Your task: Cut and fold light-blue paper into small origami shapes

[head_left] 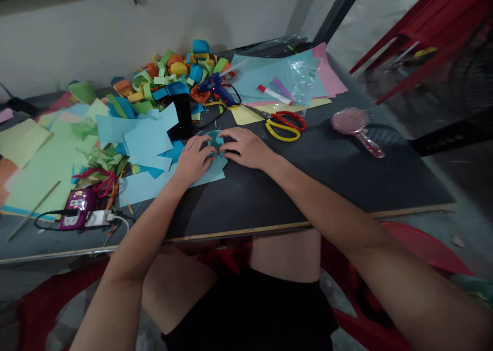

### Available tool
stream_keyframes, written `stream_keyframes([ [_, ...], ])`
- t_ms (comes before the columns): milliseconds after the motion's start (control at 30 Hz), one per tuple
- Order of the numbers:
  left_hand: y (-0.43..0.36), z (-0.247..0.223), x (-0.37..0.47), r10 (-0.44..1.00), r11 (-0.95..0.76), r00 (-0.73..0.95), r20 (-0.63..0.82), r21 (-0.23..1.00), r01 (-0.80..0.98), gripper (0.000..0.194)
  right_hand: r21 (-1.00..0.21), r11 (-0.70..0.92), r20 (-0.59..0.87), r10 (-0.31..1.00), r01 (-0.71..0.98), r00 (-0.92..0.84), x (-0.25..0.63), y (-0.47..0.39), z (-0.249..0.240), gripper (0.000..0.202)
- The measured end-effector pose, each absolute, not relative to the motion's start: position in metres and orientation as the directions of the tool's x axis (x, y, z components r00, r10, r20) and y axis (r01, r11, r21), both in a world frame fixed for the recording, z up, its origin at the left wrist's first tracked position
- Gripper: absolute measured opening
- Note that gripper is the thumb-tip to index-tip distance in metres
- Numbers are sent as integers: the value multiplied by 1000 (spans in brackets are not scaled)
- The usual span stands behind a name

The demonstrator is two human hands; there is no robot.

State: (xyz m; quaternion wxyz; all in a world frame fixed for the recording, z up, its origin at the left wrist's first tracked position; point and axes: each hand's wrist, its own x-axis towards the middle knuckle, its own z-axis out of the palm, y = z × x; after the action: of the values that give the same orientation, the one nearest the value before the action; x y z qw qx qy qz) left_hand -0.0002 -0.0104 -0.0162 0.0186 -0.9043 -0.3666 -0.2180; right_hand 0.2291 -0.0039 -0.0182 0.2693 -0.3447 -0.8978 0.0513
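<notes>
A small teal-blue folded paper piece (215,141) stands at the middle of the dark table, between my hands. My left hand (194,158) grips its left side with bent fingers. From the right, my right hand (245,146) holds the other side between thumb and fingers. Under and beside the piece lie light blue paper sheets (142,187). Scissors with red and yellow handles (283,126) rest to the right of my right hand. A blue glue gun (219,89) lies behind the hands.
Folded colored paper pieces (179,68) are heaped along the wall. A black box-like object (181,117) stands behind my left hand. A purple power strip (79,207) with cables sits front left. Markers (275,95) lie at the back, a pink hairbrush (350,121) at right.
</notes>
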Motion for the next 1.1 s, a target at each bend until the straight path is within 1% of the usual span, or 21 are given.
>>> stream_keyframes([
  [67,-11,-16,0,646,-730,640,416,89,678,11,-188,757,443,634,625,-635,226,-7,-14,21],
  [167,-12,-15,0,648,-721,641,412,60,690,11,-79,740,399,638,668,-659,220,-12,-10,34],
  [267,-14,-12,2,647,-726,652,396,57,685,15,-26,738,372,633,674,-679,216,-17,-8,41],
  [367,-15,-8,5,651,-712,648,395,22,702,19,11,724,400,630,690,-666,216,-20,-10,38],
  [433,-15,-7,5,662,-701,653,367,-3,713,22,14,696,423,646,718,-635,217,-23,-11,39],
  [500,-15,-9,3,690,-687,651,316,3,727,26,-17,671,431,674,741,-600,218,-24,-12,41],
  [600,-17,-14,1,741,-648,613,273,52,760,29,-118,668,409,707,734,-577,219,-25,-13,37],
  [700,-17,-17,0,767,-620,564,306,127,774,28,-221,650,395,741,727,-543,221,-23,-16,28],
  [800,-16,-16,1,799,-578,486,354,229,783,32,-303,608,397,781,734,-482,224,-20,-19,39],
  [867,-15,-14,1,803,-577,473,363,275,769,22,-359,584,387,803,728,-453,225,-18,-21,38],
  [933,-13,-14,0,787,-604,500,361,288,743,13,-401,558,375,824,727,-426,225,-17,-21,29],
  [967,-12,-15,-1,776,-620,518,360,283,732,12,-412,554,373,827,724,-421,225,-17,-21,23],
  [1033,-11,-16,-2,753,-649,554,355,261,714,16,-411,582,380,809,702,-448,224,-16,-19,13],
  [1100,-11,-16,-2,727,-679,594,345,233,696,21,-397,637,391,769,661,-506,224,-16,-17,16],
])
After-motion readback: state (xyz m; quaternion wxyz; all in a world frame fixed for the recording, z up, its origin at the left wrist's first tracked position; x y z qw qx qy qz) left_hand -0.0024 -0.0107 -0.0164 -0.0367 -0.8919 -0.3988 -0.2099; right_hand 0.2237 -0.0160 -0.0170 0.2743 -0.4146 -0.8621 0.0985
